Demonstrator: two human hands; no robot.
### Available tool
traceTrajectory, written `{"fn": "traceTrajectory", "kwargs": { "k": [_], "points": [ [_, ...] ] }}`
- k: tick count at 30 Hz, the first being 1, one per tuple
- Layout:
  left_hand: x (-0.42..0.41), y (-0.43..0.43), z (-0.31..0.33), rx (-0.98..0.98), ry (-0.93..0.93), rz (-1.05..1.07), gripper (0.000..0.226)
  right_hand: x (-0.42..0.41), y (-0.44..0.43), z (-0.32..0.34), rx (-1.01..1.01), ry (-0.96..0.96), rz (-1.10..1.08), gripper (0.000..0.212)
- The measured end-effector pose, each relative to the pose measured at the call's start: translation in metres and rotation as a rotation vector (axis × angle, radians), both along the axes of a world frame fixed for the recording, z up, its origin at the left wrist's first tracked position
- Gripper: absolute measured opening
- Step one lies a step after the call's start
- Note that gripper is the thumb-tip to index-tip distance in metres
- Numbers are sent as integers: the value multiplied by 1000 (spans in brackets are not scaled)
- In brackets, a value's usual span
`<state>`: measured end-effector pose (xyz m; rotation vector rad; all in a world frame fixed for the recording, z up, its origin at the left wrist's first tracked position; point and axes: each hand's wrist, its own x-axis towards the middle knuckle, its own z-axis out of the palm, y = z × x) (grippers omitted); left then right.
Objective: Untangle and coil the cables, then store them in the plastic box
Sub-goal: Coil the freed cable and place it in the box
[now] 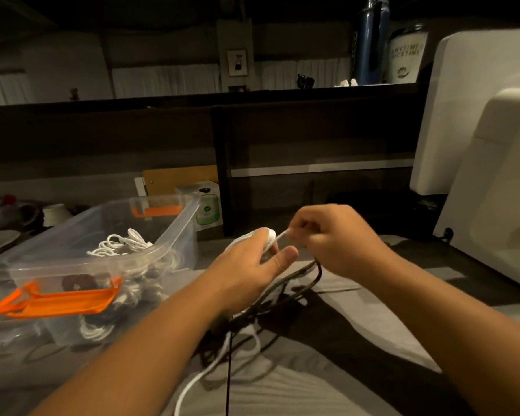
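Observation:
A white cable is wound round the fingers of my left hand, which holds the coil at mid-table. My right hand pinches the free end of that white cable just right of the coil. More white cable trails down toward me. A tangle of black cable lies under and between my hands. The clear plastic box with orange latches stands to the left. Coiled white cables and darker ones lie inside it.
A large white appliance fills the right side. A small white-and-green carton stands behind the box. A dark partition runs along the back. Dishes sit at far left.

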<state>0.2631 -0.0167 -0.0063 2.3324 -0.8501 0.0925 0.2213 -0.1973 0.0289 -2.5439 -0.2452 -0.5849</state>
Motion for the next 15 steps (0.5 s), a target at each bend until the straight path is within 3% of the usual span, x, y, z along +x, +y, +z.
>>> {"fn": "traceTrajectory", "kwargs": {
  "k": [5, 9, 12, 15],
  "points": [
    [-5, -10, 5, -366, 440, -195, 53, 12, -15, -7, 376, -11, 116, 10],
    [-14, 0, 12, -751, 847, -477, 54, 15, -16, -15, 453, 36, 204, 16],
    [-20, 3, 21, -914, 859, -590, 73, 15, -3, -25, 332, 184, 217, 22],
    [-19, 3, 27, -1022, 772, -511, 83, 11, 19, -35, 62, 330, 224, 20]
  ]
}}
